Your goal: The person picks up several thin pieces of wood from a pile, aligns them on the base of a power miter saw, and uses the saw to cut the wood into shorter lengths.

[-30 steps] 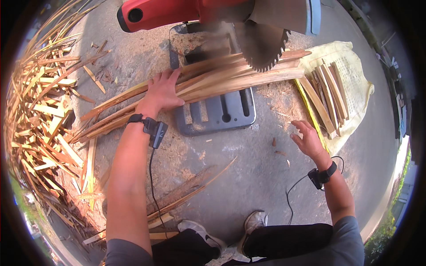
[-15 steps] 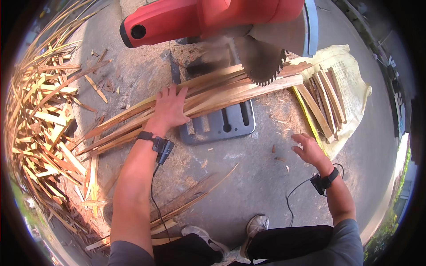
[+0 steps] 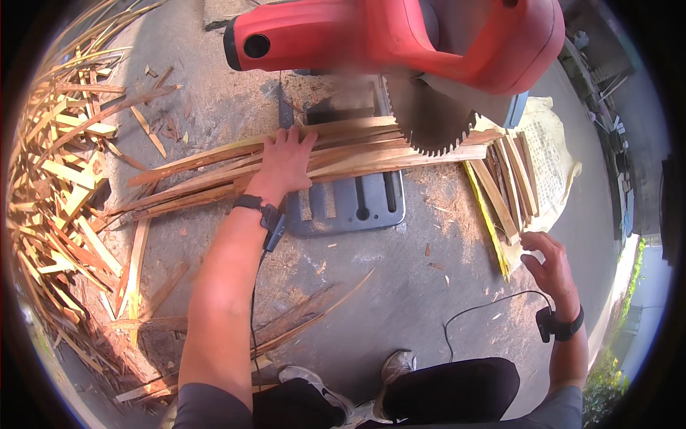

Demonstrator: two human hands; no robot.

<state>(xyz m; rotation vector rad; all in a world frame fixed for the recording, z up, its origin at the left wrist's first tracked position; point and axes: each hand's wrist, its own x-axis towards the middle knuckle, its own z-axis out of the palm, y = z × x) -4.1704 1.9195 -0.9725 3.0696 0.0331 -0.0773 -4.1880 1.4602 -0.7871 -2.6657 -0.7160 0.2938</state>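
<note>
My left hand (image 3: 286, 161) lies across a bundle of rough wood strips (image 3: 350, 151), its fingers over the far side and its thumb on the near side. The bundle rests on the grey base (image 3: 339, 218) of a red miter saw (image 3: 314, 36). The toothed saw blade (image 3: 437, 125) sits at the bundle's right part; whether it touches the wood cannot be told. My right hand (image 3: 554, 268) is free, thumb and fingers apart and slightly curled, close to the near ends of several short cut strips (image 3: 511, 186) on a pale sack (image 3: 547, 146).
A large heap of split wood strips (image 3: 68, 186) covers the left side. More long strips (image 3: 300, 318) lie on the concrete before my shoes. Sawdust (image 3: 446, 196) is scattered by the saw base. Dark cables hang from the devices on both wrists.
My right hand has moved right, to the near ends of the cut strips. The left hand stays on the bundle. More of the red saw body shows now, and the whole view has shifted slightly.
</note>
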